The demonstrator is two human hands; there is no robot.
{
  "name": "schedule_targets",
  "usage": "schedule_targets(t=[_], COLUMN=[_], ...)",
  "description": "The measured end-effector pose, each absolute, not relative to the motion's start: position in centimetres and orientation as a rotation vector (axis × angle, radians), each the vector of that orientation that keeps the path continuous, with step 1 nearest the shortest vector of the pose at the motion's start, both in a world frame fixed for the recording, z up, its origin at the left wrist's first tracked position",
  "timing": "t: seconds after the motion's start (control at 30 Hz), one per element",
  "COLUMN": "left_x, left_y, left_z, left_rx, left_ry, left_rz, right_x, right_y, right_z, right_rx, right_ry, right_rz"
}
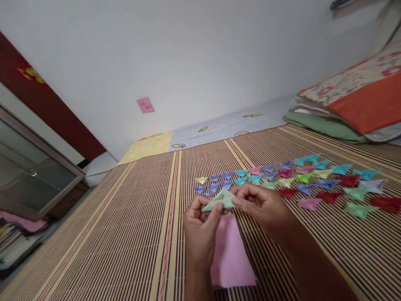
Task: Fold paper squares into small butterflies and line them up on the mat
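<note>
- Over the slatted, striped mat (125, 234), both hands are at work: the left hand (200, 228) pinches a pale green paper triangle (222, 199), creased and pointed, while the right hand (265, 205) grips its right corner!
- Pink paper (233, 255) lies flat below, left wrist covering one edge.
- Beyond, rows of crisp, colourful folded shapes (309, 203), some blocked by the hands.
- Far right, soft folded bedding (360, 104).
- Up on the smooth wall (188, 62), a pink note (145, 105), its dark handwriting too small to read.

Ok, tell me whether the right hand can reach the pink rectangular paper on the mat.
Probably yes: the pink rectangular paper lies mostly uncovered, but the right hand should first release the folded pale-green paper.
</note>
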State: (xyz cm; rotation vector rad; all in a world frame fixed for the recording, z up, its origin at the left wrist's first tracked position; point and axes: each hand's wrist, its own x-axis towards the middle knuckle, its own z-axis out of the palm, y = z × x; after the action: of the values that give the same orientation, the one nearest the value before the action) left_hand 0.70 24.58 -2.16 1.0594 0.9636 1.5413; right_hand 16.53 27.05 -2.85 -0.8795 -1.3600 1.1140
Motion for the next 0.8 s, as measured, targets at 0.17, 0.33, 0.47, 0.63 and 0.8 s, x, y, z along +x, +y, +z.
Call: schedule_targets(t=[0.17, 0.33, 0.47, 0.63, 0.8], left_x=[0.7, 0.9, 0.9, 0.8, 0.9], left_y=[24.6, 24.7, 24.5, 24.2, 24.1], left_z=[-1.9, -1.6, -1.6, -1.6, -1.8], left_rx=[1.055, 1.104, 1.169, 1.332, 1.415], left_ry=[0.992, 1.020, 1.043, 1.069, 1.121], left_rz=[1.519, 1.471, 1.491, 1.500, 1.464], right_x=[15.9, 15.0, 14.9, 15.3, 15.5], right_y=[26.4, 25.7, 25.8, 26.1, 26.2], right_z=[-1.8, -1.2, -1.4, -1.8, -1.9], right_rx=[-0.916, -0.947, -0.933, -0.962, -0.977], right_ry=[-1.519, -1.561, -1.539, -1.557, -1.536], right_rz=[0.853, 0.670, 0.748, 0.747, 0.800])
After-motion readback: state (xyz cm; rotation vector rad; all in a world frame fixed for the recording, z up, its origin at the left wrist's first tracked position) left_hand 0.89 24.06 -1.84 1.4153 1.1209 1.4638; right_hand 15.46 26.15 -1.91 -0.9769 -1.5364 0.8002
